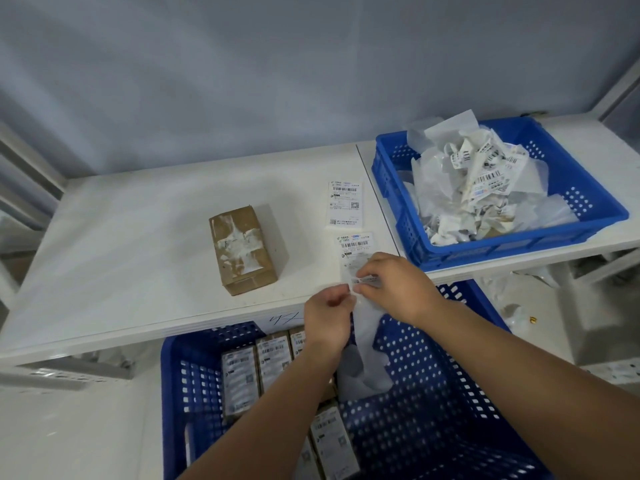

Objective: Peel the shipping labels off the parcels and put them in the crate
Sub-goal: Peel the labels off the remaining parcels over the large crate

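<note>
A brown cardboard parcel (244, 249) lies on the white table (121, 244), its top scarred with white label residue. Right of it, one shipping label (344, 203) lies flat on the table. A second label (354, 249) lies at the table's front edge. My right hand (394, 284) pinches its lower end. My left hand (329, 318) pinches the glossy backing strip (363, 351) that hangs down from it. A blue crate (588, 202) at the back right holds a heap of crumpled labels and backing sheets (478, 181).
A tall blue perforated crate (194, 382) stands below the table's front edge, under my arms. Inside it are several labelled parcels (273, 355). Scraps of backing paper litter the floor (519, 306) at the right. A grey wall rises behind the table.
</note>
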